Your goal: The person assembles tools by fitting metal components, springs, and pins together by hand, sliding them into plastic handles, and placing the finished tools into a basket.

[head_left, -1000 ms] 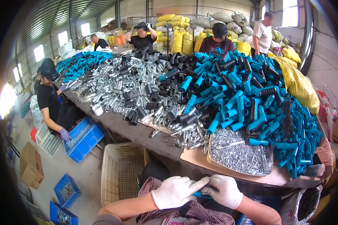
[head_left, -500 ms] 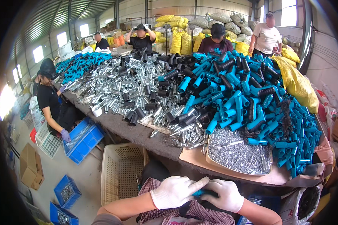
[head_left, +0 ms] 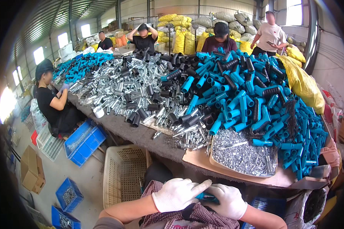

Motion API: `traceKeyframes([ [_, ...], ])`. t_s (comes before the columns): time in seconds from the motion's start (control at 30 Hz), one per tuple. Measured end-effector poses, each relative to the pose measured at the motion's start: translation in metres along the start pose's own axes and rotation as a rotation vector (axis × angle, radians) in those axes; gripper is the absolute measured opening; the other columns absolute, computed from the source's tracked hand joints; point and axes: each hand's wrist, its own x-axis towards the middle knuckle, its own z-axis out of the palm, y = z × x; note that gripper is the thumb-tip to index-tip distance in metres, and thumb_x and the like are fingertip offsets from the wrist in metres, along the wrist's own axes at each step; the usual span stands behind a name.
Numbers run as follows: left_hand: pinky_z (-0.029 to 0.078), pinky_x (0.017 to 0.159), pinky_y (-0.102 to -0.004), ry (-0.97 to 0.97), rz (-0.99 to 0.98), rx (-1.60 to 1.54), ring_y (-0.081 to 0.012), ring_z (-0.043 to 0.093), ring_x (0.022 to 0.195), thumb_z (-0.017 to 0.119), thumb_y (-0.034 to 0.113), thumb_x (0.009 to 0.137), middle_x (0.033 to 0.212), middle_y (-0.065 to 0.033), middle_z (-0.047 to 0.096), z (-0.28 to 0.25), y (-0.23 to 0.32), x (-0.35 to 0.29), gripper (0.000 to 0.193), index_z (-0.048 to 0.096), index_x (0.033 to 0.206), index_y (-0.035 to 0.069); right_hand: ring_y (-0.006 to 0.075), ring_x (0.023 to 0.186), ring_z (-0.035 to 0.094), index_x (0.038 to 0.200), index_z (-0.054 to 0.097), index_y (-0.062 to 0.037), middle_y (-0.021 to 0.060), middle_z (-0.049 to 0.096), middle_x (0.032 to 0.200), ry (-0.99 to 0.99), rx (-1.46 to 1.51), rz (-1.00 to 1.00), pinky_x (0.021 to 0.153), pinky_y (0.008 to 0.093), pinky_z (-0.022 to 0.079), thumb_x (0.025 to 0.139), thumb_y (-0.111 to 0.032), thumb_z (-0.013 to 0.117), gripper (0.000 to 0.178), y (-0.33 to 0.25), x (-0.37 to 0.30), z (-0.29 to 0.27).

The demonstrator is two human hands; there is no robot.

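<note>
Both hands wear white gloves and meet over my lap, in front of the table's near edge. My left hand [head_left: 180,194] is closed round a teal plastic handle [head_left: 206,196], its index finger stretched along the top. From the other side my right hand [head_left: 226,199] grips the same handle, and the fingers hide most of it. Beyond them on the table lies a shallow tray [head_left: 244,156] full of small metal pieces. A large heap of teal and black plastic handles [head_left: 252,103] rises behind the tray.
Metal tubes and black sleeves [head_left: 130,87] cover the table's middle. A cream crate [head_left: 122,179] stands on the floor at my left, with blue bins [head_left: 68,194] further left. A co-worker [head_left: 51,99] sits at the left edge; others are across the table. Another blue crate [head_left: 269,208] is at my right.
The co-worker at the left has raised a hand from the blue crate to the table. The standing person at the back right now faces forward, holding a dark flat object. My hands barely moved.
</note>
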Motion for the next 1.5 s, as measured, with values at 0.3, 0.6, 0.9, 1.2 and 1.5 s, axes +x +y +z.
traceKeyframes([
  [0.3, 0.054, 0.071, -0.0344, -0.04, -0.008, -0.037, -0.021, 0.063, 0.076, 0.074, 0.026, 0.08, 0.09, -0.0046, 0.065, 0.005, 0.0, -0.002, 0.076, 0.043, 0.146, 0.005, 0.0313, 0.08, 0.069, 0.106, 0.063, -0.0046, 0.0126, 0.066, 0.089, -0.015, -0.004, 0.036, 0.067, 0.0399, 0.056, 0.075, -0.025, 0.079, 0.04, -0.002, 0.0, 0.003],
  [0.6, 0.057, 0.069, -0.042, -0.053, -0.185, -0.2, -0.0303, 0.07, 0.08, 0.073, 0.028, 0.082, 0.093, -0.0126, 0.068, 0.011, 0.007, -0.004, 0.075, 0.041, 0.147, 0.009, 0.0293, 0.08, 0.066, 0.107, 0.064, -0.0051, 0.0105, 0.067, 0.092, 0.128, -0.067, -0.139, 0.072, 0.0395, 0.054, 0.069, -0.016, 0.077, 0.042, 0.002, 0.001, 0.011],
  [0.9, 0.056, 0.083, -0.0414, 0.123, -0.148, -0.302, -0.0322, 0.068, 0.097, 0.074, 0.019, 0.081, 0.112, -0.0136, 0.068, 0.038, -0.004, -0.009, 0.054, 0.056, 0.131, 0.009, 0.0287, 0.087, 0.068, 0.106, 0.065, -0.0065, 0.0096, 0.068, 0.097, 0.23, -0.067, -0.206, 0.077, 0.0392, 0.055, 0.066, -0.013, 0.08, 0.043, 0.016, 0.005, 0.007],
  [1.2, 0.056, 0.087, -0.0406, 0.035, -0.263, -0.426, -0.0333, 0.067, 0.103, 0.075, 0.014, 0.08, 0.117, -0.0127, 0.067, 0.034, 0.0, -0.02, 0.047, 0.061, 0.125, 0.007, 0.0343, 0.081, 0.065, 0.082, 0.071, -0.0071, 0.0125, 0.067, 0.084, 0.451, -0.331, 0.38, 0.074, 0.0431, 0.051, 0.078, -0.014, 0.075, 0.009, 0.08, 0.011, -0.044],
  [1.5, 0.057, 0.083, -0.0398, 0.07, -0.253, -0.396, -0.0316, 0.069, 0.099, 0.073, 0.018, 0.083, 0.116, -0.0116, 0.067, 0.042, 0.001, -0.025, 0.048, 0.06, 0.128, 0.011, 0.0343, 0.083, 0.067, 0.08, 0.07, -0.0064, 0.0131, 0.069, 0.085, 0.287, -0.3, 0.509, 0.075, 0.0436, 0.051, 0.076, -0.019, 0.077, 0.015, 0.123, 0.001, -0.028],
])
